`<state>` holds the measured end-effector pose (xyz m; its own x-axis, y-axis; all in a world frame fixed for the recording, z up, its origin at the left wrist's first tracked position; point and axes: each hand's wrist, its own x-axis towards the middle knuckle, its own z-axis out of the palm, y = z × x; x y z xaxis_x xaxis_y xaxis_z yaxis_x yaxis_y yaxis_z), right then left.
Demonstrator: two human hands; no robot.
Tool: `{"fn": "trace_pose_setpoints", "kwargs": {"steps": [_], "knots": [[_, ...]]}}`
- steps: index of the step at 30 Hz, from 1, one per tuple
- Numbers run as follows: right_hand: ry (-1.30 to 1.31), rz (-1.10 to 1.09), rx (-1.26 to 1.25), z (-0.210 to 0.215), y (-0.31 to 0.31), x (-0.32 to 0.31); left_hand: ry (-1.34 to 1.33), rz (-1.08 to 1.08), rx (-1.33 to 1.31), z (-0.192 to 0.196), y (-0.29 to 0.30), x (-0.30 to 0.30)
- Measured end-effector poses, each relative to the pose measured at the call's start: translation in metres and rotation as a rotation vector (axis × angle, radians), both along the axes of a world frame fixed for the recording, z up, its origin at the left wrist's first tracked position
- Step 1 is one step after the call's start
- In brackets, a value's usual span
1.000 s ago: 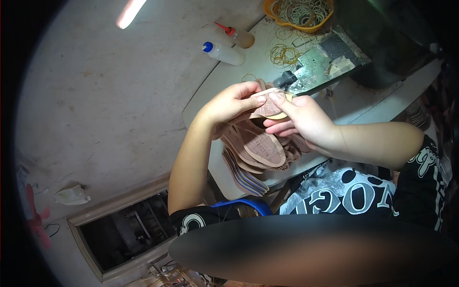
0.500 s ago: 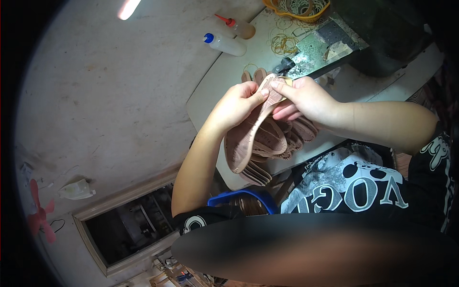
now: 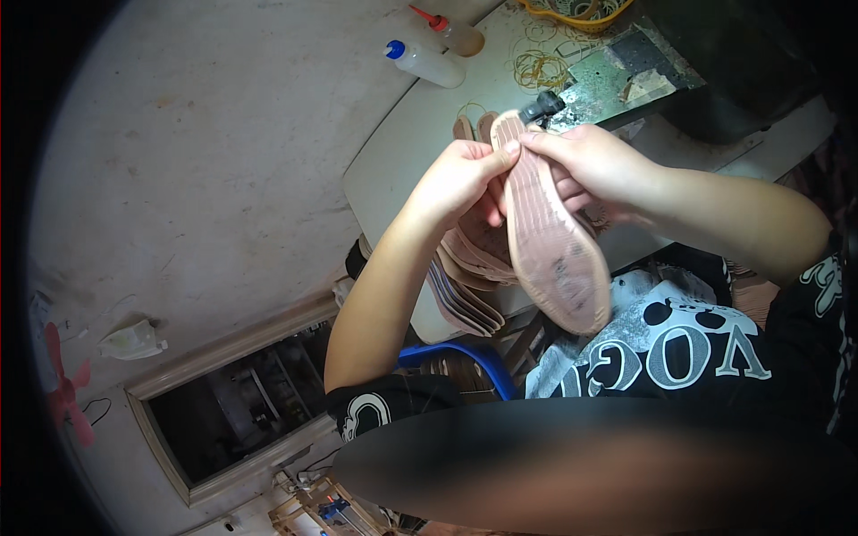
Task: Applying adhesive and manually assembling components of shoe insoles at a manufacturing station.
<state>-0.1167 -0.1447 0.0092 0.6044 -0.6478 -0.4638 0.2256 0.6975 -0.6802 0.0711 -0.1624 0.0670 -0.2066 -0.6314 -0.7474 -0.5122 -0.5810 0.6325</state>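
A pinkish-tan shoe insole (image 3: 561,259) with a pale rim hangs tilted, its wide end low toward my body and dark marks on the face I see. My left hand (image 3: 460,179) grips its narrow upper part from the left, the thumb on top. From the other side my right hand (image 3: 601,165) pinches the same part, fingers curled behind it. Below and behind lies a pile of similar insoles (image 3: 474,255), partly covered by my hands and the held one. A small black fitting (image 3: 542,108) is just beyond the insole's tip.
On the pale table (image 3: 382,179) sits a green metal plate (image 3: 594,85). Loose rubber bands (image 3: 541,71), a blue-capped bottle (image 3: 427,64), a red-tipped bottle (image 3: 460,37) and a yellow basket (image 3: 585,21) are at the back. A blue bin (image 3: 487,359) stands below the near edge.
The insole's wide end has swung from lower left to lower right, turning its broad face toward me. Both hands still hold its narrow part. The view has shifted slightly.
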Motion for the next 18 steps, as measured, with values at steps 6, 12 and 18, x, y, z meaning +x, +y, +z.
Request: {"fn": "trace_pose_setpoints", "kwargs": {"steps": [6,12,18], "knots": [[0.026,0.296,-0.09,0.018,0.034,-0.038,0.097,0.086,-0.045,0.002,-0.006,0.004],[0.102,0.139,-0.223,0.017,0.038,-0.056,-0.045,0.032,-0.126,0.003,-0.026,0.012],[0.021,-0.031,-0.175,0.015,0.028,-0.021,0.091,0.21,-0.283,-0.01,-0.031,0.028]]}}
